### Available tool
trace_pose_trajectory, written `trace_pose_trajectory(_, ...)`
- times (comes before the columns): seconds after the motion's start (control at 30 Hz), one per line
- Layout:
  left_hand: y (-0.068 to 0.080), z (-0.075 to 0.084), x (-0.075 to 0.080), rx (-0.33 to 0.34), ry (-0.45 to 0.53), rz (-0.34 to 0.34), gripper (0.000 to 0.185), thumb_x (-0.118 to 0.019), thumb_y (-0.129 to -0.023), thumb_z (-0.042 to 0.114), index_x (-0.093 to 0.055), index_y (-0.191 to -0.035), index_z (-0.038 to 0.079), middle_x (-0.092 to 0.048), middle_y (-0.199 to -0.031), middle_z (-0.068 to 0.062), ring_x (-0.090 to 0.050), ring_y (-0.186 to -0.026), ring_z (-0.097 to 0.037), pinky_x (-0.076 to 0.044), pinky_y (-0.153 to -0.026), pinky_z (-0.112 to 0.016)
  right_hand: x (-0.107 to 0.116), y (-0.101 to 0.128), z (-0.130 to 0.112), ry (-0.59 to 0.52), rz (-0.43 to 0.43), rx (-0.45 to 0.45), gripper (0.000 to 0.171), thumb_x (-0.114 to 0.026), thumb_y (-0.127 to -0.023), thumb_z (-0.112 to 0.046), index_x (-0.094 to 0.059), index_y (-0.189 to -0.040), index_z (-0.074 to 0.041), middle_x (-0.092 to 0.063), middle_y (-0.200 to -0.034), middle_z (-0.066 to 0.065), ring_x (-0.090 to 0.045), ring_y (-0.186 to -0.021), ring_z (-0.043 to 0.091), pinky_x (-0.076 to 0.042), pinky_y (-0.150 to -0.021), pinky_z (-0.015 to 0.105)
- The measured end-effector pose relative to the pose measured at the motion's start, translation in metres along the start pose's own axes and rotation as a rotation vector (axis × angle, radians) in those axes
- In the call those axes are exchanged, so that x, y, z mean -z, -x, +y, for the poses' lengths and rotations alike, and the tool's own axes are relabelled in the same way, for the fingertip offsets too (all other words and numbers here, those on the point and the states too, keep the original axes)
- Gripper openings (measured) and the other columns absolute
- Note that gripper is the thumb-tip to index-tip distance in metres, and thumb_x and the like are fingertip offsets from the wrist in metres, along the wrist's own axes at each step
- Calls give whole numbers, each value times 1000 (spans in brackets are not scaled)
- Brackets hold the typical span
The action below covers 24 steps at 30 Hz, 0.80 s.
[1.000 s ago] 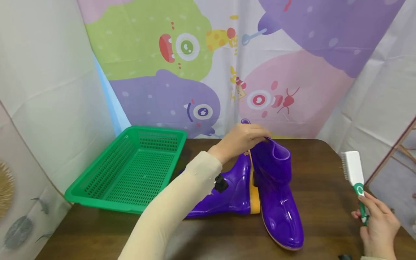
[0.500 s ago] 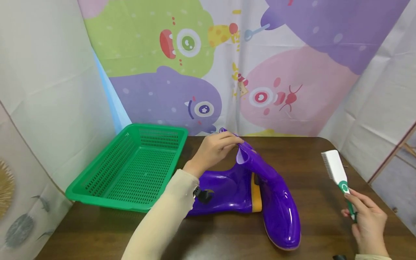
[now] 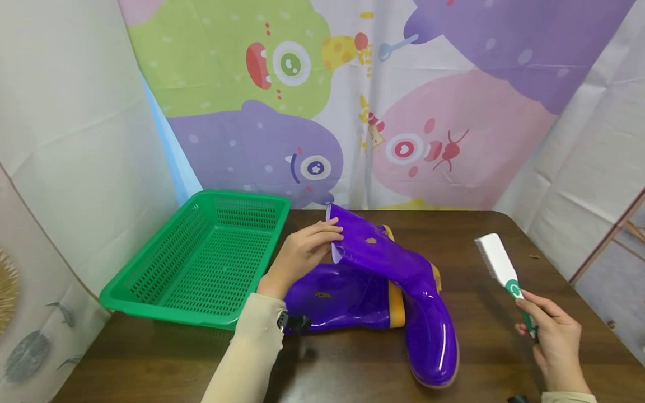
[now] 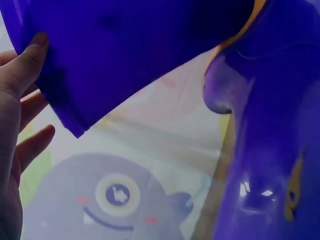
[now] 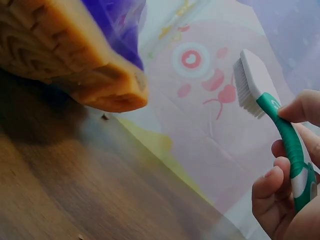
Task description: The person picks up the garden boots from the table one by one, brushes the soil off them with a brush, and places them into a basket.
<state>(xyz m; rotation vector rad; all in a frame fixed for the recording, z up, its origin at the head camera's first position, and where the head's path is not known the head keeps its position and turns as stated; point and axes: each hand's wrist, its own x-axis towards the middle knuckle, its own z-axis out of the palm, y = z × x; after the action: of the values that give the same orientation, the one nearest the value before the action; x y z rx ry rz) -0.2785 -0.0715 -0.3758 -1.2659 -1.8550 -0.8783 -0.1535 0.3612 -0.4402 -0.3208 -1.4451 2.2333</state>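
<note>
Green basket (image 3: 151, 312): between 9 and 10 o'clock on the brown table (image 3: 353, 369); the printed curtain (image 3: 433, 112) hangs beyond at 12.
My left hand (image 3: 302, 252): near 10 o'clock, just beside the basket, pinching the rim of one boot, my thumb laid on its cuff; in the left wrist view my lower fingers stand apart from it.
Lying purple boot (image 3: 347, 310): mid-table, on its side, yellow-orange sole toward 3 o'clock, a brown patch (image 3: 322, 295) on its shaft, partly hidden by the other boot.
Held purple boot (image 3: 410, 273): across the centre, tilted, its shaft leaning over the lying one, opening toward 10 o'clock, toe toward 5; its shaft bears a second patch (image 3: 371, 240).
White-and-green brush (image 3: 500, 263): 3 o'clock, well apart from both boots, head toward 11, bristles facing about 8.
My right hand (image 3: 556, 338): between 3 and 4 o'clock, fingers curled round the brush's green handle, thumb near its neck.
</note>
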Motion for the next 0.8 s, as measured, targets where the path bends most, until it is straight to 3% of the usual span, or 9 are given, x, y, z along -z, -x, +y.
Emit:
trace_pose_trajectory(0.2,20,1,3,49,-35,54,26,-69,-82,-16,-74,-102,0,-72,-110,-12,-65,-114,-30,-46,-104,-37,-3,3,5,17,-67,5,20,-68,-87,12,-80,-88,-4,-72,-74,2,-58,-45,11,-50,-40,22)
trace_pose_trajectory(0.5,36,1,4,-18,-255,110,32,-72,-77,-14,-76,-103,4,-73,-109,-9,-68,-108,-27,-49,-101,-41,-11,9,12,82,-130,27,23,-66,-86,14,-80,-88,-4,-73,-74,-1,-55,-47,9,-48,-40,21)
trace_pose_trajectory(0.8,40,-3,5,30,-232,101,28,-68,-82,-12,-76,-104,4,-73,-111,-9,-67,-109,-27,-50,-99,-40,-21,12,18,126,-201,65,26,-64,-87,17,-80,-91,-3,-70,-68,0,-54,-45,9,-47,-41,20)
